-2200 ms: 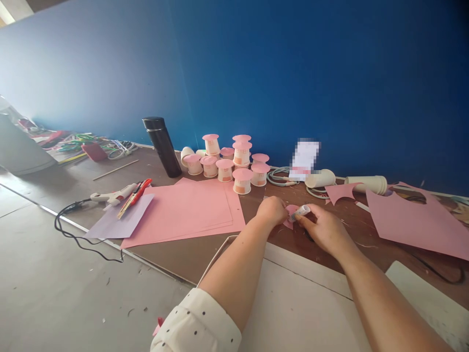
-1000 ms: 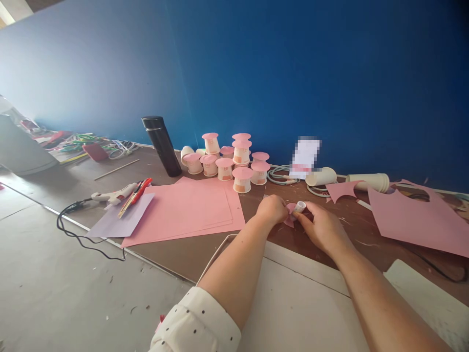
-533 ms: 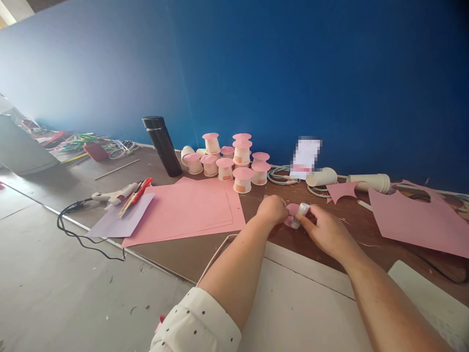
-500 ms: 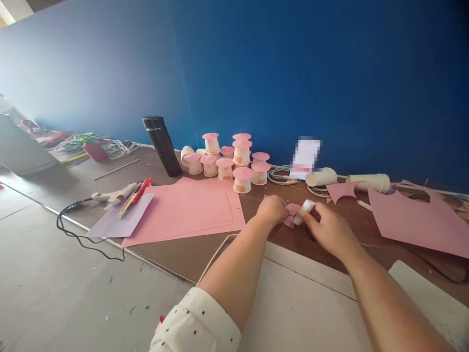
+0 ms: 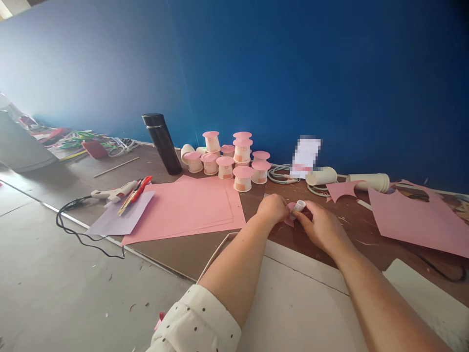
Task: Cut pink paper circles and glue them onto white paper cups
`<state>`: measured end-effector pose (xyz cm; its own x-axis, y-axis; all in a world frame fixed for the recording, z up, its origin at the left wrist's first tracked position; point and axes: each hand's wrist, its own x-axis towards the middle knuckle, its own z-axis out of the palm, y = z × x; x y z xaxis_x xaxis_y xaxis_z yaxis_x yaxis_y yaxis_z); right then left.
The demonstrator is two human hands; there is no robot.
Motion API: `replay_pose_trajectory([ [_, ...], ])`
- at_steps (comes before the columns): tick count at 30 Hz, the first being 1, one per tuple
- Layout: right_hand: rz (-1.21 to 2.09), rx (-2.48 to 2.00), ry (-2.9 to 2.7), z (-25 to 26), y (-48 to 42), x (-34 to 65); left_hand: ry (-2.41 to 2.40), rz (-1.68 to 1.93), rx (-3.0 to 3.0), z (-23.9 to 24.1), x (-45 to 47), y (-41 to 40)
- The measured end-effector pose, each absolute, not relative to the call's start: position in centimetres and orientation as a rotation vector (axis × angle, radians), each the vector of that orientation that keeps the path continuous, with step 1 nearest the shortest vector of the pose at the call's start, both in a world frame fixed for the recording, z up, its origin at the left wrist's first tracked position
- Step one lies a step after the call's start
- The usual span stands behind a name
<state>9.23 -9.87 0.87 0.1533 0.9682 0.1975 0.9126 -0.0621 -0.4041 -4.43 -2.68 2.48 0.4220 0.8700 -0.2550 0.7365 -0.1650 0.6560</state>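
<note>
My left hand (image 5: 271, 209) is closed and presses down on a small pink paper piece (image 5: 290, 211) lying on the brown table (image 5: 183, 254). My right hand (image 5: 319, 225) is closed around a small white glue stick (image 5: 299, 206), whose tip rests against the pink piece. The two hands almost touch above the paper. Most of the pink piece is hidden under my fingers.
Pink paper sheets (image 5: 190, 208) lie to the left, with a lilac sheet (image 5: 120, 220), a glue gun (image 5: 110, 194) with its black cord and a red cutter (image 5: 135, 194). Several pink-topped paper cups (image 5: 234, 161), a black flask (image 5: 161, 143), lying cups (image 5: 322, 176) and cut pink paper (image 5: 414, 215) line the blue wall.
My right hand has kept moving the glue stick over the pink piece, tilting it in small strokes. My left hand has stayed pressed on the paper.
</note>
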Motion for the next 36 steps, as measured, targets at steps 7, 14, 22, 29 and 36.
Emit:
replay_pose_trajectory([
  [7, 0.267, -2.030, -1.873, 2.0, -10.6, 9.0, 1.368, 0.218, 2.027, 2.1, -4.4, -2.5],
  [14, 0.080, -2.020, -1.581, 1.6, -10.3, 10.7, 1.395, 0.245, 2.039, 1.6, -4.3, -2.2],
  [22, 0.157, -1.915, -1.775, 0.6, -9.8, 9.4, 1.368, 0.192, 1.982, 2.3, -4.3, -2.5],
  [29, 0.055, -1.999, -1.914, 1.0, -10.0, 9.0, 1.336, 0.245, 1.944, 2.4, -4.4, -2.6],
  [36, 0.019, -2.088, -1.983, 1.7, -10.7, 8.7, 1.363, 0.209, 2.011, 2.4, -4.3, -2.6],
])
